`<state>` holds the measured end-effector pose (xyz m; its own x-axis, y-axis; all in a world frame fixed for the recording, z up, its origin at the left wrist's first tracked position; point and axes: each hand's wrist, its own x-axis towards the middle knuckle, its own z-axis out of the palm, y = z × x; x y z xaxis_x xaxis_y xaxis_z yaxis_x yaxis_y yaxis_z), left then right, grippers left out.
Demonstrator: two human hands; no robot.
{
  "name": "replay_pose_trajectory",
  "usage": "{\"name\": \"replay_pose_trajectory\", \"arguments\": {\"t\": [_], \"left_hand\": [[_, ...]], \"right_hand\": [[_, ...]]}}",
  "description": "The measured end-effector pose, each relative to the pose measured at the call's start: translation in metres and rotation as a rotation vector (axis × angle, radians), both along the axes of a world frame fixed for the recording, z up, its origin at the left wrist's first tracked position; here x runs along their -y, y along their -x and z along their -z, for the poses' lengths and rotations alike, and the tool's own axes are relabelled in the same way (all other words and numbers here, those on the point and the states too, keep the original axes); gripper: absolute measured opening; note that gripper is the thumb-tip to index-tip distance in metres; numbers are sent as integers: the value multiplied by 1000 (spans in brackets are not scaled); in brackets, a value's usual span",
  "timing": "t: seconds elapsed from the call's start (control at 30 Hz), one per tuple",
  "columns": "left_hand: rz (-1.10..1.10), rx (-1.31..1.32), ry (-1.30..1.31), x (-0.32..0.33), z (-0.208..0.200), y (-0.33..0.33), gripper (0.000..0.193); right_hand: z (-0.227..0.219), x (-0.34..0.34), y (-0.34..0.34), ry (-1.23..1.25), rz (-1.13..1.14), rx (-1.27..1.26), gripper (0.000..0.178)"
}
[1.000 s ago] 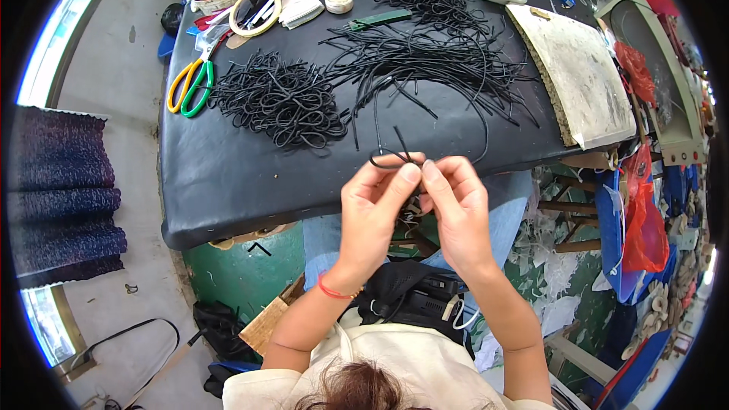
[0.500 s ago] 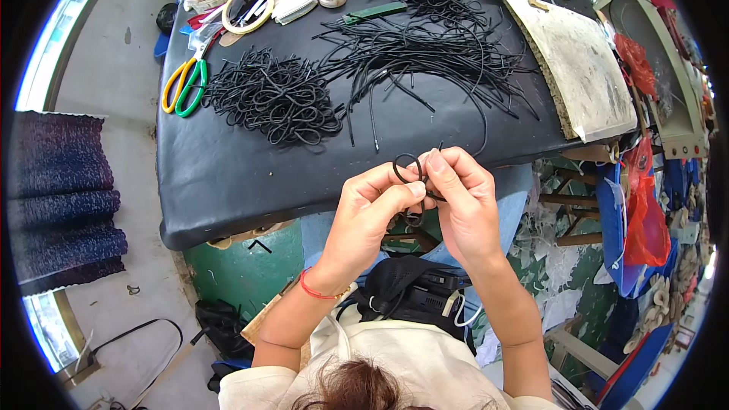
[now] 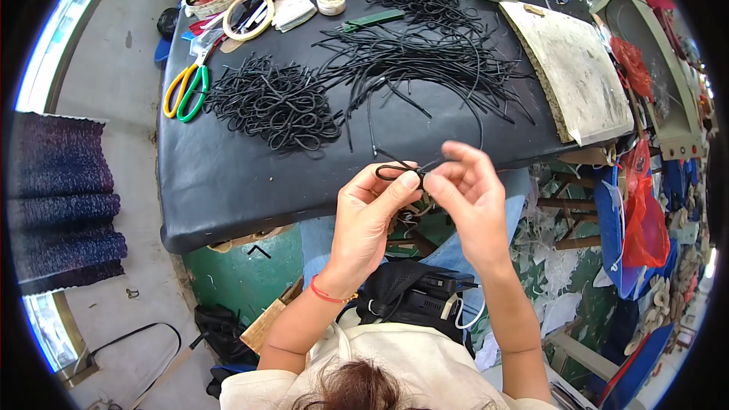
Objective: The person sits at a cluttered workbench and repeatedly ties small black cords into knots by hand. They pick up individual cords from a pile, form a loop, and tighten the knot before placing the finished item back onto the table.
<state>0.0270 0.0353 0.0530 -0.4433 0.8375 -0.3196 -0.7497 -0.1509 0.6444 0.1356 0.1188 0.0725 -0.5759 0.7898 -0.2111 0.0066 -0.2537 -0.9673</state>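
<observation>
Over the table's near edge, my left hand [image 3: 363, 209] pinches a thin black cord [image 3: 385, 169] between thumb and fingers. The cord is bent into a loop, with an end sticking out toward the table. Close on its right is my right hand [image 3: 474, 201], its thumb by the crossing of the cord. Its raised fingers are smeared by motion, so their grip cannot be made out. On the table lie a heap of looped black cords [image 3: 277, 106] and, right of it, a spread of loose straight black cords [image 3: 425, 61].
Scissors [image 3: 187, 93] with yellow and green handles lie at the table's left side. Tape rolls [image 3: 248, 17], a small round tub [image 3: 331, 0] and a green strip [image 3: 372, 20] sit farther back. A stained pale board [image 3: 573, 68] covers the right. Red bags [image 3: 645, 216] hang beyond.
My right hand's fingers have lifted and opened out from a closed pinch at the cord. The loop in my left hand now lies flatter and points more to the left.
</observation>
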Motion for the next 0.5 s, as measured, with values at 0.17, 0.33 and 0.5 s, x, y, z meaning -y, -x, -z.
{"name": "replay_pose_trajectory", "arguments": {"t": [0.17, 0.33, 0.5], "left_hand": [[-21, -31, 32, -1, -1, -3, 17], [129, -331, 74, 5, 0, 5, 17], [291, -361, 137, 8, -6, 18, 17]], "right_hand": [[1, -3, -2, 23, -54, -83, 30], [-4, -8, -7, -141, -180, -26, 7], [-3, -13, -11, -499, -313, 149, 9]]}}
